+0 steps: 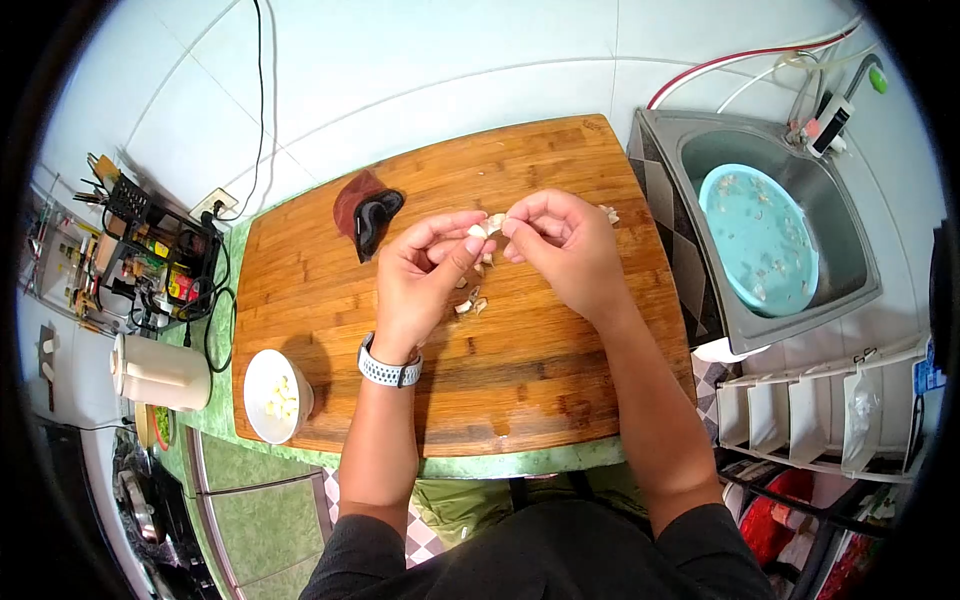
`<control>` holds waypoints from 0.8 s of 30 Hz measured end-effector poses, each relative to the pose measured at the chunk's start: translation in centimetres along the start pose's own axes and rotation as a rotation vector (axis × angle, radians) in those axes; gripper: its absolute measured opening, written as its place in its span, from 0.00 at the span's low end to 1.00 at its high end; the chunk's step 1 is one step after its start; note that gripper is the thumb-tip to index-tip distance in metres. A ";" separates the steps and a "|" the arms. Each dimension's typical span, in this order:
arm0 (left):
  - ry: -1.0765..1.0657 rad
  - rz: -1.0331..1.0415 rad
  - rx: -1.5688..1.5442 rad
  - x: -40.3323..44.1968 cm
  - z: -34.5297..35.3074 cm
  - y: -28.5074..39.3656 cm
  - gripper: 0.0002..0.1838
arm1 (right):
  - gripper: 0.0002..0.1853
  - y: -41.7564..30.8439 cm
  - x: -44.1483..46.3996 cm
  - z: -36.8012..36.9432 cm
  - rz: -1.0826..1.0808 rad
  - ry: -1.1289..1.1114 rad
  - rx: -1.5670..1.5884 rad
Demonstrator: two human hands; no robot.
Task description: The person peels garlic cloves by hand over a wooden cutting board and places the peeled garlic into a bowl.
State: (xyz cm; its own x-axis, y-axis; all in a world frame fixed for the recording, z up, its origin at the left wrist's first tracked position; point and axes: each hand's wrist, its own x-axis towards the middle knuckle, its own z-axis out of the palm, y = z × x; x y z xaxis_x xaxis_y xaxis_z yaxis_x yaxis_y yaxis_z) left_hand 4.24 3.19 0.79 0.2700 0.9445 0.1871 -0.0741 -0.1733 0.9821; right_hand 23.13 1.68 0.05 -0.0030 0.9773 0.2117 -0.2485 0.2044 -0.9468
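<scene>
Two hands up over the wooden cutting board (540, 390), fingertips nearly meeting. Your L hand (420, 280) has a narrow pinch, thumb vs. index, on a pale garlic clove (477, 232) – so that's where the clove is: up off the board, btwn your hands. Your R hand (565, 250) is pinched narrow too, on a pale flake (497, 221) just beside the clove; can't tell if it's skin or flesh, or if it's joined on.

Handling, my guess: clove's v. light, firm but easily bruised, prob. a bit slick where bare. Best hold is the fat middle w/ the thumb & index pads, light pressure, leaving the ends free. Any skin should be thin, dry & brittle – take it by a loose edge, close to your fingertips, as it'll likely tear.

Under your hands, more garlic bits (470, 303) lie loose on the board, w/ pale scraps (610, 214) past your R hand. White bowl (262, 428) sits at the board's near-L corner, pale pieces (282, 400) inside. Far side, L of centre: a dark-red & black item (376, 215), can't tell what. Off R, a light-blue basin (750, 240) w/ flecks in it sits in the steel sink (845, 250).
</scene>
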 end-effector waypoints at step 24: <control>-0.031 -0.004 -0.014 0.1 -0.3 -0.5 0.16 | 0.05 1.4 -0.1 0.3 -0.169 0.030 -0.164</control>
State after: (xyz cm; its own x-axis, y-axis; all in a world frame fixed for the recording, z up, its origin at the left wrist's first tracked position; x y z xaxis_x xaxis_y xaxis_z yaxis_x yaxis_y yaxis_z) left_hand 3.97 3.42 0.34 0.3002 0.9359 0.1842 -0.0865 -0.1656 0.9824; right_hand 22.49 1.86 -1.23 0.0551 0.9291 0.3658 -0.0823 0.3693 -0.9257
